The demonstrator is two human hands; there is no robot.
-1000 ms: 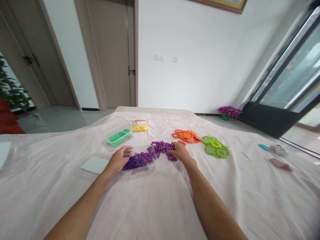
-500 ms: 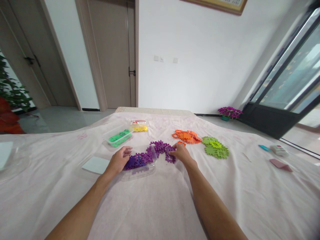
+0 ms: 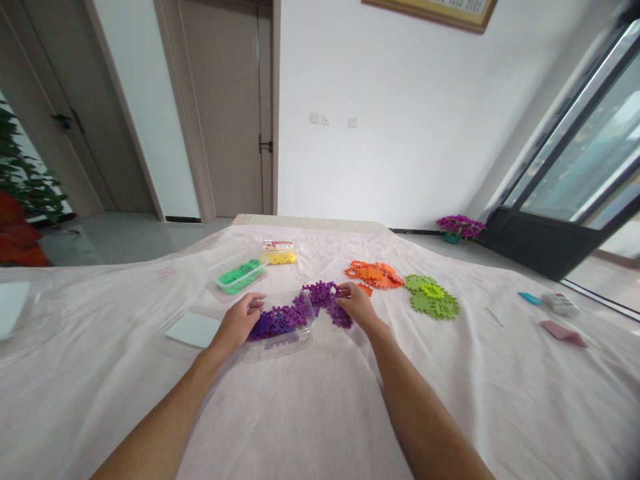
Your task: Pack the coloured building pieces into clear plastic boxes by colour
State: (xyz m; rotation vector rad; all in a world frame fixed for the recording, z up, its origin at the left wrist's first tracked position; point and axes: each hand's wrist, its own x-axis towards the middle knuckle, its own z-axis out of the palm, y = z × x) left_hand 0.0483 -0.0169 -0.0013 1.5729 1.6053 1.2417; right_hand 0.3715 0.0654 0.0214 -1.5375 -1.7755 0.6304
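My left hand [image 3: 240,320] holds the left side of a clear plastic box [image 3: 299,345], its fingers curled along the edge. Inside lie purple and dark violet toothed interlocking pieces [image 3: 275,321]. To the right of the box is a loose heap of purple toothed pieces [image 3: 316,291], some touching its right end. My right hand [image 3: 357,307] is at this heap, fingers pinched together on a purple piece at its right side; the fingers partly cover it. A small white spot shows by the fingertips; I cannot make out what it is.
Behind stand boxes of green pieces [image 3: 241,275] and yellow pieces [image 3: 281,258]. Orange pieces [image 3: 375,274] and lime pieces [image 3: 434,303] lie in heaps to the right. A lid with white card [image 3: 193,329] lies left. Farther right are a blue item [image 3: 530,298] and a pink cloth [image 3: 564,333].
My right hand has shifted slightly left and away from me over the purple heap, uncovering pieces at its near right. My left hand stays on the box.
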